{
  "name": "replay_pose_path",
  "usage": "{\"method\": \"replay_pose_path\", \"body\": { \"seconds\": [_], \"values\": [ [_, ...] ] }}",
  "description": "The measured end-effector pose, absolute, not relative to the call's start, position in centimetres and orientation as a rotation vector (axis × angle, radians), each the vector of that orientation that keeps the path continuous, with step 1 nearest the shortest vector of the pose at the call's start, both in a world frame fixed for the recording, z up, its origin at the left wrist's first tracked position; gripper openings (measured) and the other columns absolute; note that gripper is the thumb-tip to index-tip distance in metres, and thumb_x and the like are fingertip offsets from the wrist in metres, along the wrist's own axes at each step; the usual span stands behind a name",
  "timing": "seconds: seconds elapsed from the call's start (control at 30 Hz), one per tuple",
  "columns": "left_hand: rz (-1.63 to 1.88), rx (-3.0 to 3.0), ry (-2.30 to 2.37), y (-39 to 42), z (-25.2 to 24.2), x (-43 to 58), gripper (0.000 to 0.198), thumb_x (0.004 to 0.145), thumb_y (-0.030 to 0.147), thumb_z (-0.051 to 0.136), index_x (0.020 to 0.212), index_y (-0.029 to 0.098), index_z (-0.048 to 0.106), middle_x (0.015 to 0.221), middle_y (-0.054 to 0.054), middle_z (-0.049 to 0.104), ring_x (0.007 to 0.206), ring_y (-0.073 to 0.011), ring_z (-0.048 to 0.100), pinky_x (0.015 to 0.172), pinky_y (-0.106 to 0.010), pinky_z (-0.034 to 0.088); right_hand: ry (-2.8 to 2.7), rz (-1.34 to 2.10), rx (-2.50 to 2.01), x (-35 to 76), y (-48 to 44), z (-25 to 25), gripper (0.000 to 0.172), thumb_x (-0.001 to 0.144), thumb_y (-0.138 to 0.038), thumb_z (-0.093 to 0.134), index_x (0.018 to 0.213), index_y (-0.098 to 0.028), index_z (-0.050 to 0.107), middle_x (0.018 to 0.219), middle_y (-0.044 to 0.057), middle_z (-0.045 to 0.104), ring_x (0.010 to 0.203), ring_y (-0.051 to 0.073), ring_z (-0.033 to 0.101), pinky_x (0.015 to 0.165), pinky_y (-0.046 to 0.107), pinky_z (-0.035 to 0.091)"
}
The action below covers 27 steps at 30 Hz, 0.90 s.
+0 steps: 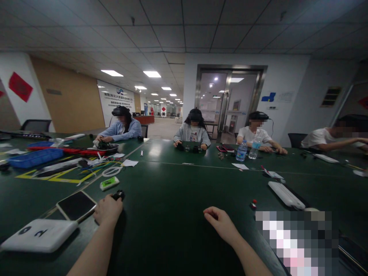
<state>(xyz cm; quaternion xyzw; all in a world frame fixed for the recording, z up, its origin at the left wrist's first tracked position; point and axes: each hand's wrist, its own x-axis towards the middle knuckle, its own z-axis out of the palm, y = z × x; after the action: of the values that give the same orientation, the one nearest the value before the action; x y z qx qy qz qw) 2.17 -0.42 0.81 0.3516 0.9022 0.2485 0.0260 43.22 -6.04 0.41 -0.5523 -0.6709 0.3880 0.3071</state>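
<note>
My left hand (108, 209) is closed around a small black object (118, 194) on the green table, its kind too small and dark to tell. Just left of that hand lies a phone-like device (77, 205) with a dark screen and pale frame. My right hand (220, 221) rests low over the table with its fingers curled together and the thumb alongside; I see nothing in it. To its upper right stands a small red-topped item (253, 204). A green and white packet (109, 183) lies beyond my left hand.
A white box marked 2 (40, 235) sits at the near left. Cables (112, 171) and a blue tray (36, 158) lie farther left. A white case (286, 195) is at right. Water bottles (241, 151) stand far across the table (166, 214), where several people sit.
</note>
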Motion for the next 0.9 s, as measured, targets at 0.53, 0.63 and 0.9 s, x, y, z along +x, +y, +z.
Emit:
{"method": "replay_pose_path", "body": {
  "seconds": [0.53, 0.63, 0.9],
  "values": [
    [0.756, 1.111, 2.767, -0.5, 0.9, 2.1, 0.053, 0.073, 0.043, 0.048, 0.119, 0.016, 0.054, 0.121, -0.019, 0.053, 0.112, -0.0365, 0.047, 0.085, -0.047, 0.040, -1.761, 1.025, -1.476, 43.1, -6.5, 1.1, 0.024, 0.083, -0.037, 0.051, 0.098, -0.022, 0.063, 0.097, 0.003, 0.064, 0.092, 0.020, 0.060, 0.080, 0.033, 0.045],
    [0.723, 1.126, 2.760, -0.7, 1.3, 2.3, 0.052, 0.075, 0.043, 0.045, 0.118, 0.016, 0.055, 0.121, -0.018, 0.053, 0.112, -0.0361, 0.048, 0.084, -0.046, 0.040, -1.765, 1.017, -1.472, 43.1, -6.4, 1.0, 0.024, 0.083, -0.036, 0.051, 0.098, -0.022, 0.063, 0.098, 0.002, 0.064, 0.093, 0.020, 0.059, 0.082, 0.033, 0.045],
    [0.631, 1.179, 2.744, -1.1, 1.9, 2.7, 0.048, 0.075, 0.040, 0.041, 0.113, 0.016, 0.058, 0.115, -0.018, 0.057, 0.109, -0.0357, 0.050, 0.081, -0.045, 0.041, -1.768, 1.026, -1.492, 43.0, -6.6, 1.3, 0.025, 0.083, -0.037, 0.051, 0.099, -0.022, 0.063, 0.099, 0.003, 0.065, 0.095, 0.021, 0.059, 0.083, 0.033, 0.045]
  ]
}}
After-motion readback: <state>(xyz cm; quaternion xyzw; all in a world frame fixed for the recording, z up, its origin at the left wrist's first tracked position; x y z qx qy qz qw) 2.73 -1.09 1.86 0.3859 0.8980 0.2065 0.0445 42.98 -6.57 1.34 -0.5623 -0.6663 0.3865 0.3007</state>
